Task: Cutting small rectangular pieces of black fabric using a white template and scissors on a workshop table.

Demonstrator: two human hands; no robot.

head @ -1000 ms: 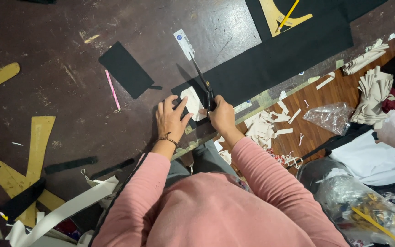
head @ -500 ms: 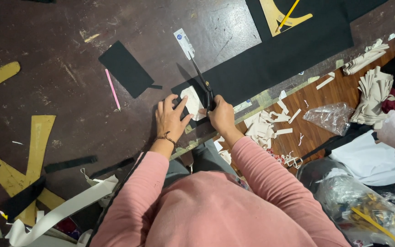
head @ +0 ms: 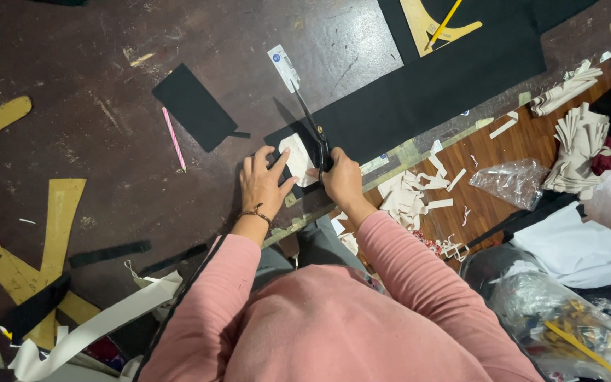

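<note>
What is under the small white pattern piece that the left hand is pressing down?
Black fabric lies under the white pattern piece, spread on the dark worktable. The left hand covers the piece's left edge, and the scissors in the right hand hide its right edge.

- Dark, scuffed tabletop (head: 143, 163); a long black cloth (head: 419, 99) across its far right
- A black fabric rectangle (head: 194, 106) beside a pink pencil (head: 174, 139)
- Tan pattern pieces (head: 58, 219) at left

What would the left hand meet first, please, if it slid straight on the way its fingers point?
The left hand already rests on the pale pattern piece; beyond that, probably the scissors and the black cloth.
</note>
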